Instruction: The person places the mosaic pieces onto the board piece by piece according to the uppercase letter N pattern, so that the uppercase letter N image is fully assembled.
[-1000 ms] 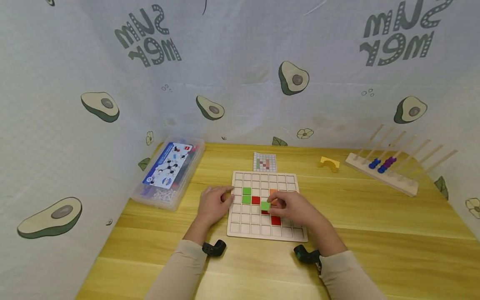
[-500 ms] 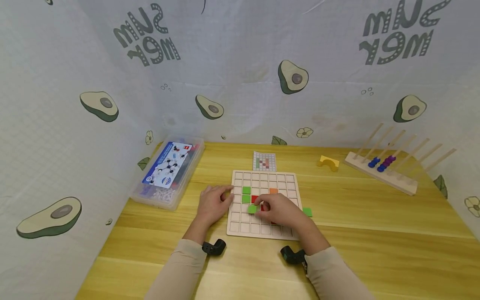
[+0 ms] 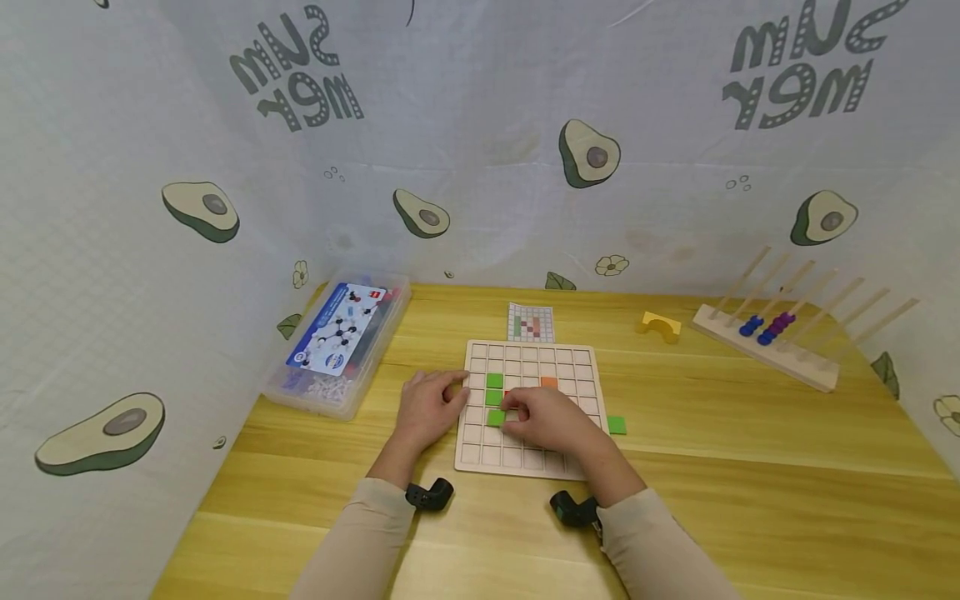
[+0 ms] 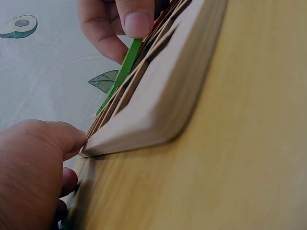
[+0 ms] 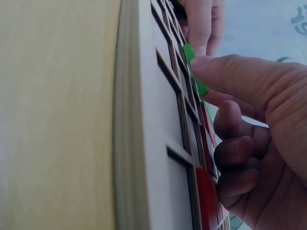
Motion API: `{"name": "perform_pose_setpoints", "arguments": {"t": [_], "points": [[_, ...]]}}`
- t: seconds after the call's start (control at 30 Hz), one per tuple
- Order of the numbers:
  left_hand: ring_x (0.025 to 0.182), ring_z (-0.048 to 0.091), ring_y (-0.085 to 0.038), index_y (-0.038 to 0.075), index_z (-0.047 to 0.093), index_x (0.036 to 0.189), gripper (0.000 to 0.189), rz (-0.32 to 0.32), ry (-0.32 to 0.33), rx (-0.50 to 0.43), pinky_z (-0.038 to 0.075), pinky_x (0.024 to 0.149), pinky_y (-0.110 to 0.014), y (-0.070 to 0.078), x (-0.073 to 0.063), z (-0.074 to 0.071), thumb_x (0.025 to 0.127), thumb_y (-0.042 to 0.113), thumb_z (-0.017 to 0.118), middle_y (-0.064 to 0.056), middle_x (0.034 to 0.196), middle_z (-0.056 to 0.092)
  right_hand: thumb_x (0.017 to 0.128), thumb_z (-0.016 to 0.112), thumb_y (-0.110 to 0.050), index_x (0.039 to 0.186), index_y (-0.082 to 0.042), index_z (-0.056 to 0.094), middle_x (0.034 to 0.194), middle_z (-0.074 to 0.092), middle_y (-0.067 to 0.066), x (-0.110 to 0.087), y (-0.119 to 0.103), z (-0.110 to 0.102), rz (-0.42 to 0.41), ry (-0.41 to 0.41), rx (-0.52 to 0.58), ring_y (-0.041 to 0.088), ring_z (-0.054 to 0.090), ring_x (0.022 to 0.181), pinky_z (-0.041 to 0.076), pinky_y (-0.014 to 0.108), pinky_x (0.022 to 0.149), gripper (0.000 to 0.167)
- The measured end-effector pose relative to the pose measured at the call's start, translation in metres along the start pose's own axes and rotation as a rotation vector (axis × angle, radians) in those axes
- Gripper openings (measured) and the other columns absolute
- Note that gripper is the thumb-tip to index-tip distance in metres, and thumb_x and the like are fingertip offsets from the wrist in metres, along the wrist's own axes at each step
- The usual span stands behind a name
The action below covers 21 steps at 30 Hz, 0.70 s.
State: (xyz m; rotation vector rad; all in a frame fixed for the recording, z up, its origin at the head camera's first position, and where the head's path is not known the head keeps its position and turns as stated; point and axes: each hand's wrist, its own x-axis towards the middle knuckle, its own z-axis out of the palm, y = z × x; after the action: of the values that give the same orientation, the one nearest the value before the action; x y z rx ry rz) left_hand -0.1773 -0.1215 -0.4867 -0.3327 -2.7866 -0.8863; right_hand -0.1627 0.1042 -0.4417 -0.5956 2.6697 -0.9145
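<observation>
A wooden grid board [image 3: 491, 456] lies on the table. My right hand [image 3: 551, 419] pinches a green square tile [image 3: 495, 418] between thumb and fingers; in the left wrist view this green tile [image 4: 125, 64] sits tilted over the grid cells. Two more green tiles [image 3: 494, 381] lie in cells just behind it. An orange tile [image 3: 549, 382] shows farther right, and a red tile [image 5: 205, 196] lies in a near cell, seen in the right wrist view. My left hand [image 3: 429, 410] rests on the table with its fingertips at the board's left edge.
Behind the board lies a card with a coloured grid pattern [image 3: 530, 323]. A loose green tile [image 3: 617, 425] is at the board's right edge. A clear plastic box [image 3: 337, 346] stands left, a yellow arch block [image 3: 660, 327] and a peg rack with beads [image 3: 765, 346] right.
My right hand has moved left across the board with the green tile, to the cell in front of the two green tiles. The loose green tile at right came into view. My left hand has stayed put.
</observation>
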Motion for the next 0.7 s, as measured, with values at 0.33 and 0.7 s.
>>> {"name": "perform_pose_setpoints", "arguments": {"t": [0.33,0.7], "points": [[0.076,0.044,-0.014,0.023,0.075,0.125,0.03,0.008,0.003,-0.006,0.032,0.08,-0.035,-0.0016,0.0006,0.0009,0.096,0.032,0.068,0.01,0.068,0.052,0.089,0.076,-0.019,0.104,-0.015,0.074,0.068,0.052,-0.006,0.0054,-0.0003,0.0028,-0.024,0.009,-0.038,0.007,0.046,0.06,0.041,0.025,0.062,0.016],[0.076,0.043,-0.014,0.023,0.074,0.125,0.03,-0.001,-0.001,-0.006,0.032,0.079,-0.035,-0.0002,0.0003,0.0005,0.097,0.032,0.069,0.009,0.068,0.051,0.088,0.079,-0.022,0.103,-0.016,0.074,0.069,0.054,-0.004,0.0082,-0.0074,0.0024,0.031,0.015,-0.036,0.01,0.048,0.063,0.041,0.027,0.062,0.017]]}}
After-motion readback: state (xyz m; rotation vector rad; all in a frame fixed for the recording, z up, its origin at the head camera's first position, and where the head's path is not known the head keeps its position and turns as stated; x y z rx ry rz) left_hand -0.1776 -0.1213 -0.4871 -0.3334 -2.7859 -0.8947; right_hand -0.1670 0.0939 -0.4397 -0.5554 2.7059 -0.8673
